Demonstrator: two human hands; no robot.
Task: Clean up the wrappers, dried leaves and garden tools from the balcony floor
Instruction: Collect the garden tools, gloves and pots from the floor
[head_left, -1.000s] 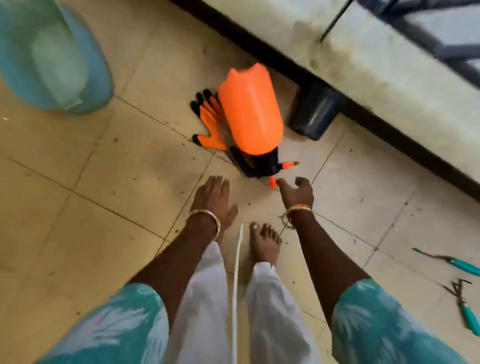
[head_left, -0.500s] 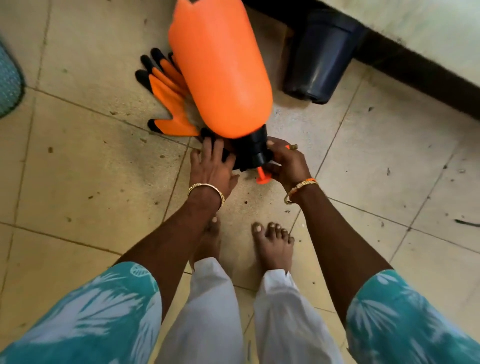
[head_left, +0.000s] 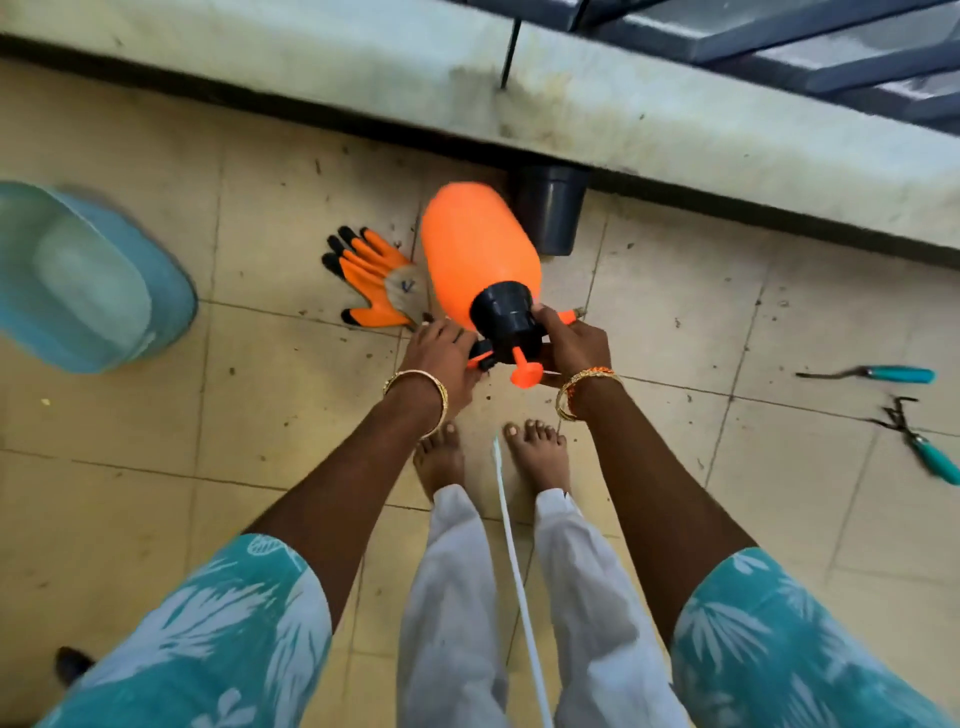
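Note:
An orange pressure sprayer (head_left: 475, 249) with a black pump head is lifted off the tiled floor, its base tilted away from me. My left hand (head_left: 441, 353) grips the left side of the pump head near the orange trigger. My right hand (head_left: 571, 343) grips the right side by the nozzle. Orange and black garden gloves (head_left: 371, 278) lie on the floor just left of the sprayer. Two teal-handled garden tools lie at the right: a weeder (head_left: 883, 373) and a small cultivator (head_left: 924, 452). Small dry leaf bits are scattered over the tiles.
A teal plastic tub (head_left: 88, 275) stands at the left. A dark pot (head_left: 548, 213) sits against the low parapet wall (head_left: 675, 119) behind the sprayer. My bare feet (head_left: 488, 457) stand below the hands, with a white cord between them.
Both hands reached the sprayer's pump head, took hold of it and lifted the sprayer off the floor. My view has pulled back and up.

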